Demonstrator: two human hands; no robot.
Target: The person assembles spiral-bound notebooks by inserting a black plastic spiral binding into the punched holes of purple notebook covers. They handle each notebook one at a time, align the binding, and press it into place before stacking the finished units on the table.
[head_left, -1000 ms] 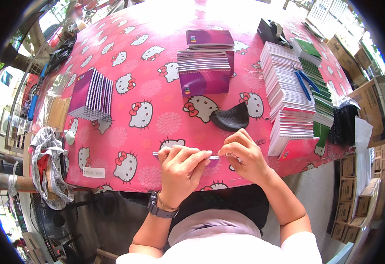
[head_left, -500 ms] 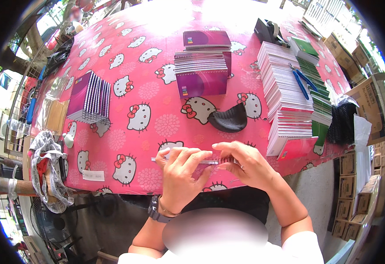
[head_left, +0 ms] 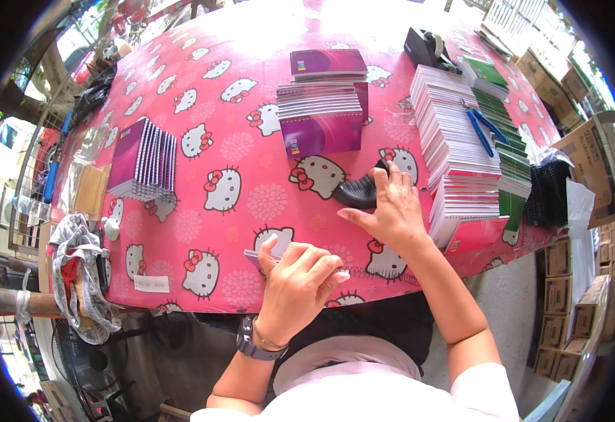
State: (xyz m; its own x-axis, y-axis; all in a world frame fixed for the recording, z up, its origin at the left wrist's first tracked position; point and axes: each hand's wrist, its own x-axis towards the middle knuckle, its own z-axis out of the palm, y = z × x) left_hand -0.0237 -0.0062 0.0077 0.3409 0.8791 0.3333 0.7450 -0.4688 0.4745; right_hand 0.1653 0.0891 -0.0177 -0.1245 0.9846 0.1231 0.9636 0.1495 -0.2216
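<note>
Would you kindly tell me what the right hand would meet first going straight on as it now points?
The right hand would probably meet the black, curved, ribbed pad between its thumb and fingers; contact is unclear.

Table (head_left: pixel 244 190): pink cover, white cat-face and flower print; far end washed out by glare. Left: purple spiral-bound booklets (head_left: pixel 138 158) in leaning row; wood-coloured board (head_left: pixel 91 191) beside them; small white object (head_left: pixel 111 227) nearer edge; white paper slip (head_left: pixel 151 283) near front edge. Centre: purple booklet stack (head_left: pixel 321 133); black ribbed curved piece (head_left: pixel 355 194) just in front. Right: long row of white-paged booklets (head_left: pixel 452 126), green booklets (head_left: pixel 515 158) alongside; black tape dispenser (head_left: pixel 423 49) beyond.
</note>
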